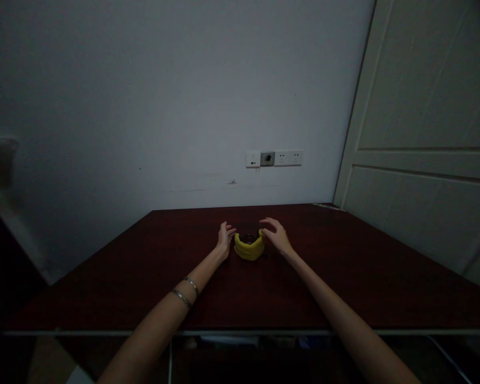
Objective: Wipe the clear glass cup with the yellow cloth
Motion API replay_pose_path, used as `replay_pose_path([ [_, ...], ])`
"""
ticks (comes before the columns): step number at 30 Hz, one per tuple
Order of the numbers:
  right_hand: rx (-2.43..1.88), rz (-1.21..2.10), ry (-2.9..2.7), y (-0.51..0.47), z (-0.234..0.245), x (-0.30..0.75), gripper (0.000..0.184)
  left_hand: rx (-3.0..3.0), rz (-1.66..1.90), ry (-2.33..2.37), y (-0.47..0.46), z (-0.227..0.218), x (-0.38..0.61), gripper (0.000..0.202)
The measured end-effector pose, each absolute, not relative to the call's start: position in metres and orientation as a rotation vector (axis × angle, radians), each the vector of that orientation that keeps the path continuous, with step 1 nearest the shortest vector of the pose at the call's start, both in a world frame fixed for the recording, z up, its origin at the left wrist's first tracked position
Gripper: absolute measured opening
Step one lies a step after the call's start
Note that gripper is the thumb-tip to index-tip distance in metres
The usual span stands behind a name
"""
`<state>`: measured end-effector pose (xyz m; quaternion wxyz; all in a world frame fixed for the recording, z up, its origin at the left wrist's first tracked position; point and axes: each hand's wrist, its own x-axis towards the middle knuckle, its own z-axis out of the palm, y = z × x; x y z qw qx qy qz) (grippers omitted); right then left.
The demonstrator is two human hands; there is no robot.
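A curved yellow thing [249, 252], like a bunch of bananas in shape, lies on the dark red table. Its two ends rise at the left and right, around a dark, round, glassy thing [248, 239] in its middle. Just left of the yellow thing is my left hand [224, 238], fingers apart, turned toward its left end and holding nothing that I can see. My right hand [276, 234] reaches from the other side with bent, spread fingers. Its lower fingertips are at the right end of the yellow thing; whether they press on it is unclear.
The dark red tabletop [144, 277] runs back to a pale wall [164, 106]. Wall sockets [282, 158] sit above its far edge. A white panelled door [424, 122] stands at the right. Below the front edge, dim items and a cable [170, 362] show.
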<state>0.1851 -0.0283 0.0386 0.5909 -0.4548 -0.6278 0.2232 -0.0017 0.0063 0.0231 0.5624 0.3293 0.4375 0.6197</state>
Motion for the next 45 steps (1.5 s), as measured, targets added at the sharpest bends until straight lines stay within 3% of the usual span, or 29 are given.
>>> replay_pose_path([
  [6,-1.016,0.287,-2.061,-0.05,0.049,0.203,0.024,0.735,1.518,1.071,0.012,0.034,-0.016,0.035],
  [13,-0.985,0.201,-2.191,-0.046,0.042,0.206,0.02,0.762,1.594,1.024,0.014,0.057,-0.022,0.033],
  [17,-0.935,0.204,-2.226,-0.05,0.047,0.199,0.008,0.932,1.696,1.016,0.01,0.072,-0.016,0.024],
  [21,-0.907,0.311,-2.111,-0.054,0.057,0.189,0.008,1.324,1.779,1.103,-0.005,0.095,-0.01,0.008],
  [25,-0.895,0.408,-1.841,-0.052,0.072,0.184,0.013,1.542,1.803,1.089,-0.022,0.118,-0.007,0.01],
  [29,-0.831,0.529,-1.596,-0.045,0.089,0.182,0.017,1.751,1.6,1.059,-0.03,0.128,-0.004,0.017],
  [36,-0.832,0.459,-1.37,-0.034,0.098,0.178,0.023,1.498,1.257,0.892,-0.034,0.123,0.013,0.02],
  [45,-0.83,0.447,-1.346,-0.022,0.09,0.173,0.023,1.468,1.288,0.763,-0.024,0.116,0.02,0.028],
])
